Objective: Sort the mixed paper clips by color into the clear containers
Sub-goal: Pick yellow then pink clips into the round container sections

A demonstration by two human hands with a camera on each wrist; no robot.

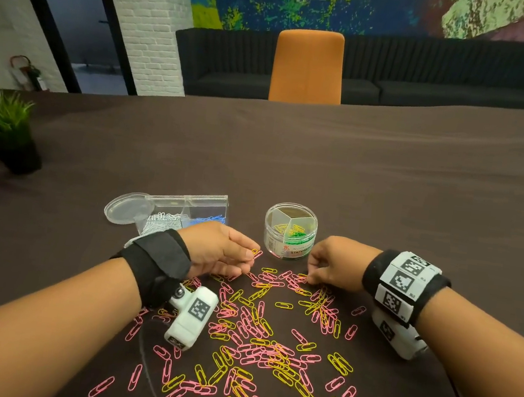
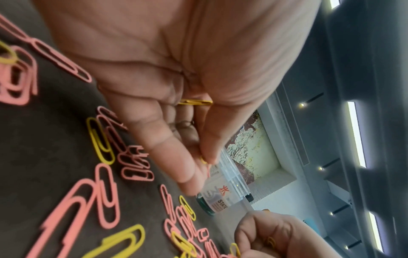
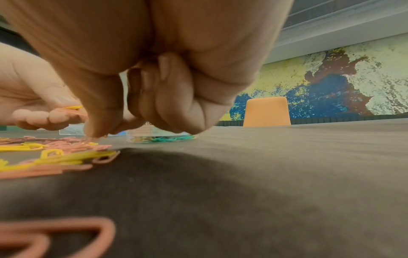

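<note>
Even, soft indoor light is cast from ceiling strips (image 2: 355, 132). Edges are bowed by wide-angle distortion; near paper clips (image 3: 55, 233) are blurred beside a shadowed counter (image 3: 220, 192).

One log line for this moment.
left hand: pinches yellow and pink clips | right hand: fingertips on clip pile | round jar: open

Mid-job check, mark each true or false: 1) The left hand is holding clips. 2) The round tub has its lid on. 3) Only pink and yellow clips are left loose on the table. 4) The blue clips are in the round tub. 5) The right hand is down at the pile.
1) True: the left hand pinches yellow and pink clips.
2) False: the round tub is open.
3) True: the loose clips are pink and yellow.
4) False: the blue clips are in the rectangular box.
5) True: the right hand touches the pile.
</note>
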